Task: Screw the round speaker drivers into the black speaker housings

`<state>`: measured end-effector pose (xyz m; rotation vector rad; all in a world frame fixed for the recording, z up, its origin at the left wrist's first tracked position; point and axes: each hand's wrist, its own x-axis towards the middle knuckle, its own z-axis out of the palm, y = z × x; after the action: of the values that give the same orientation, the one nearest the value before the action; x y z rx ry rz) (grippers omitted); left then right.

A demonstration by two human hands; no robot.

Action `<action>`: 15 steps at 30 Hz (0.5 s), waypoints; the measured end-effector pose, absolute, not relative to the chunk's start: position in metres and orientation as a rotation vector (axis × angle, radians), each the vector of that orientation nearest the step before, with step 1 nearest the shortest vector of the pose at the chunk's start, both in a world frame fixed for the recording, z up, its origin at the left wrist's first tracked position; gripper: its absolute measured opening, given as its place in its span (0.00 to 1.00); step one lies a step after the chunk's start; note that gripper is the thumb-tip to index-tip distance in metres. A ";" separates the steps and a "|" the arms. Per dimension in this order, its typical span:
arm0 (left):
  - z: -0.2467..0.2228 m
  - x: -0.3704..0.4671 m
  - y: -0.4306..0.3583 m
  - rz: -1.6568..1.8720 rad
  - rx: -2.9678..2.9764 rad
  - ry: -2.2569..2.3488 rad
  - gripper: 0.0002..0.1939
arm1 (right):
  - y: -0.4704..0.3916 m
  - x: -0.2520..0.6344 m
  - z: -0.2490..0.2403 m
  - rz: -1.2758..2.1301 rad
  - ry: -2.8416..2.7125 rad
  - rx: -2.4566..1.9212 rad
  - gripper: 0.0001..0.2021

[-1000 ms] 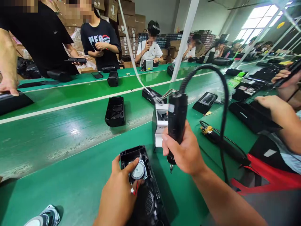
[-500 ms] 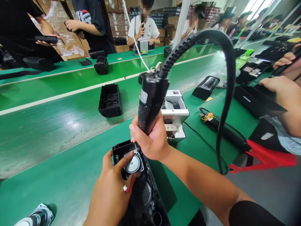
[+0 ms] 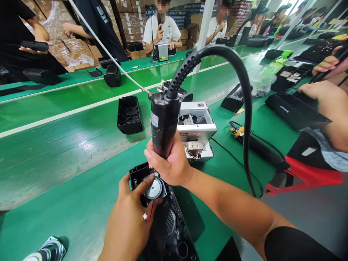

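My right hand (image 3: 171, 159) is wrapped round a black electric screwdriver (image 3: 164, 119), held nearly upright with its thick cable looping over to the right. Its tip, mostly hidden by my fingers, points down at the round silver speaker driver (image 3: 154, 188). That driver sits in the upper end of a long black speaker housing (image 3: 174, 203). My left hand (image 3: 130, 214) grips the driver, fingers on its near and far sides. From the driver runs a short red wire ending in a white connector (image 3: 145, 216). Lower in the housing is a round mesh grille (image 3: 170, 222).
Behind my right hand stands a white screw feeder (image 3: 199, 127). An open black box (image 3: 129, 115) lies on the green conveyor (image 3: 89, 141). At lower left are loose speaker drivers (image 3: 50, 249). A co-worker's arm (image 3: 330, 105) is at right, near a red-and-black bag (image 3: 307, 174).
The screwdriver's top has swung left and it stands more upright, its cable shifting left with it. My left hand stays on the speaker driver.
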<state>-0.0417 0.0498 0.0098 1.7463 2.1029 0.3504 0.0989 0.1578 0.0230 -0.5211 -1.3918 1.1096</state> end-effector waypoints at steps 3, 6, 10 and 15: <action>0.010 -0.042 0.049 0.309 1.762 2.090 0.23 | 0.155 0.097 0.022 1.127 -1.423 -0.514 0.21; 0.010 -0.043 0.047 0.320 1.789 2.090 0.22 | 0.154 0.094 0.018 1.113 -1.437 -0.477 0.22; 0.009 -0.044 0.046 0.326 1.808 2.077 0.20 | 0.155 0.093 0.014 1.094 -1.435 -0.459 0.20; 0.005 -0.048 0.048 0.312 1.807 2.062 0.22 | 0.155 0.092 0.009 1.068 -1.459 -0.573 0.20</action>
<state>-0.0481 0.0476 0.0046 1.8068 2.0622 0.3118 0.0923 0.1554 0.0093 -0.5728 -1.4590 1.0680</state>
